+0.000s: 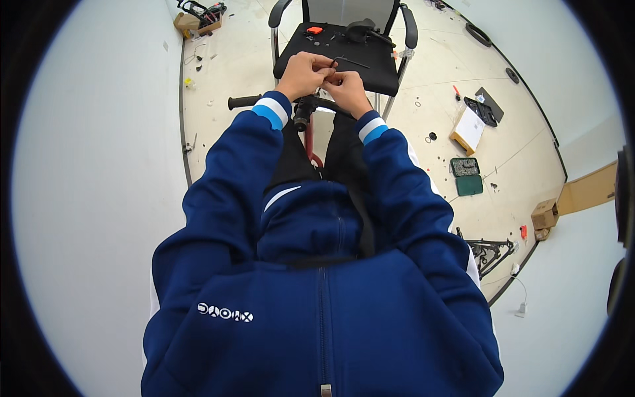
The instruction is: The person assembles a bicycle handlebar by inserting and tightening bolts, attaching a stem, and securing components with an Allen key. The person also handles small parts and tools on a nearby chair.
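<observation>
Both my hands are close together above a bicycle handlebar, in front of the black chair seat. My left hand [306,74] is closed, its fingertips pinching the bent end of a black hex key [354,63]. The key's long arm points right over the seat. Just below and touching the left fingertips, my right hand [348,91] has its fingers pressed together; what they hold, if anything, is hidden. Under my wrists lies the handlebar [327,104] with a black grip [245,101] on the left and a dark stem clamp [301,114] in the middle. Part of a red frame [317,161] shows between my legs.
A black office chair [331,49] carries an orange-red piece [314,30], a black bicycle saddle [362,30] and small parts. On the floor to the right are a green case [469,185], a white-topped box [467,130], a black tool case [481,111] and a black frame [489,253].
</observation>
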`<act>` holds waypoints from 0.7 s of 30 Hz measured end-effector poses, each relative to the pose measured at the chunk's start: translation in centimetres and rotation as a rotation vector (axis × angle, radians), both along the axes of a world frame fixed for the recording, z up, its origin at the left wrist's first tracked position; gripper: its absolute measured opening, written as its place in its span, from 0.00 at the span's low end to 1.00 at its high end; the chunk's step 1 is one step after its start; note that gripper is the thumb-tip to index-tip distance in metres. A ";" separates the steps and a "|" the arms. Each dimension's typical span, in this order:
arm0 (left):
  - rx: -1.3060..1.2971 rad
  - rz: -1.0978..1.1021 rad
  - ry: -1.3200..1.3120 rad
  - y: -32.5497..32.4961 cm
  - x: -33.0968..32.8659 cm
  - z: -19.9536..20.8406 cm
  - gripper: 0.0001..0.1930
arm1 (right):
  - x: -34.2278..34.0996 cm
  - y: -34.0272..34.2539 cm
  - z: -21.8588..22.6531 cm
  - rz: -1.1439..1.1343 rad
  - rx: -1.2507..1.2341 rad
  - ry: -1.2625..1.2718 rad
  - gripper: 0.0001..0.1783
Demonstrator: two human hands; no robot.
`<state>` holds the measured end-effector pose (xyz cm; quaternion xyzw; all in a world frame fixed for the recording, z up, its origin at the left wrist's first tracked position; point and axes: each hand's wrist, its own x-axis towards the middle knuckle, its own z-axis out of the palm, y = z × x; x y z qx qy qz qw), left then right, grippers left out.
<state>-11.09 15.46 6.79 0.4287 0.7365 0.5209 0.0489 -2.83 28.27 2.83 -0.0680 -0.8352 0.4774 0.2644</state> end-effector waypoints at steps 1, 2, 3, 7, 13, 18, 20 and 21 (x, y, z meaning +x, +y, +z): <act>-0.004 0.000 -0.007 0.1 0.0 0.0 0.11 | -0.1 -0.1 -0.2 -0.005 -0.005 0.005 0.16; -0.004 0.003 -0.007 0.1 0.0 0.1 0.10 | -0.2 -0.1 -0.3 -0.010 -0.010 0.009 0.16; -0.003 0.006 -0.007 0.1 0.0 0.1 0.10 | -0.3 0.0 -0.4 -0.011 0.000 -0.005 0.16; 0.019 0.019 0.015 -0.3 0.5 -0.1 0.10 | 0.0 -0.3 -0.4 -0.015 0.012 -0.046 0.16; 0.021 0.151 0.072 -0.7 1.2 0.8 0.11 | 0.2 -0.9 -0.5 -0.093 -0.032 0.038 0.17; 0.040 0.220 0.039 -0.6 1.7 1.1 0.12 | 0.0 -0.7 -0.9 -0.044 -0.058 0.041 0.14; 0.010 0.198 0.010 -1.0 1.3 0.9 0.12 | -0.1 -0.9 -0.8 -0.021 -0.040 0.042 0.13; 0.073 0.120 -0.070 -0.8 0.8 0.2 0.12 | -0.2 -0.7 -0.6 -0.010 -0.017 0.038 0.13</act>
